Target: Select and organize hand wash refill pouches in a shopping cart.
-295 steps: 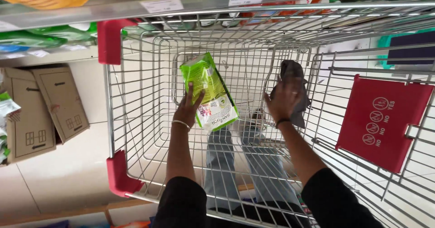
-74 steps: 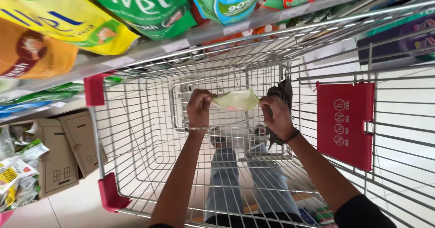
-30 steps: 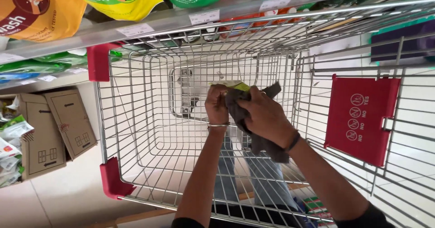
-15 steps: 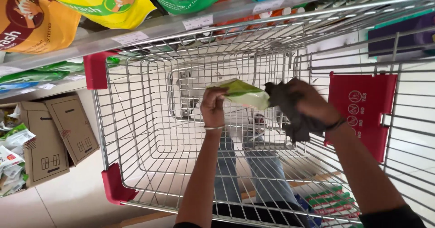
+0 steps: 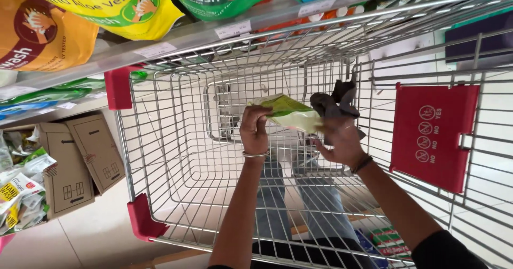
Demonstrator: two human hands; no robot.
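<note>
Gripping a flat green plastic refill pouch (image 5: 288, 114) at its left end, the left hand (image 5: 255, 130) holds it over the wire shopping cart (image 5: 160, 157); the right hand (image 5: 339, 138) clutches a dark grey cloth (image 5: 334, 102) against its right end.

Left hand (image 5: 255, 129): thin silver bangle (image 5: 255, 154) at wrist, forearm bare. Right hand (image 5: 342, 141): dark band (image 5: 362, 164) at wrist, black sleeve (image 5: 446, 250) pushed up near elbow. Blue jeans (image 5: 320, 205).
</note>
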